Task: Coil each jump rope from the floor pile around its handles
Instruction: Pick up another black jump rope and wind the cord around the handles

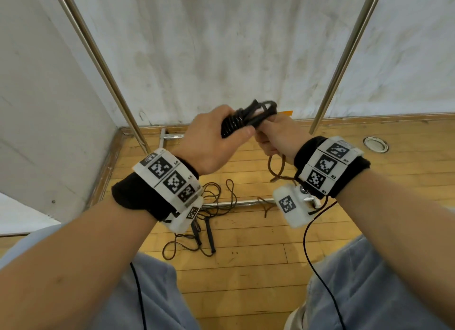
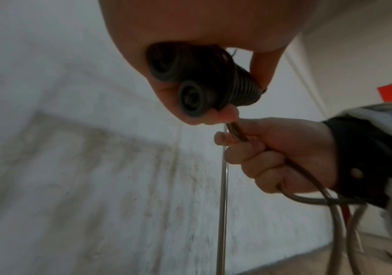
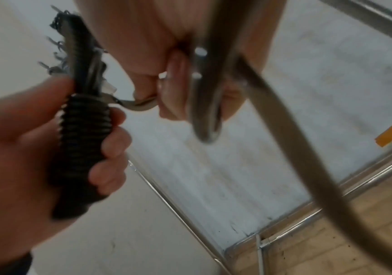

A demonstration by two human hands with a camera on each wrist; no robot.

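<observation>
My left hand (image 1: 209, 142) clamps the paired black handles (image 1: 237, 125) chest-high while my right hand (image 1: 275, 137) pinches the brown rope (image 1: 277, 168), mid-wrap; next I should wind the slack trailing toward the floor pile (image 1: 202, 221).
</observation>
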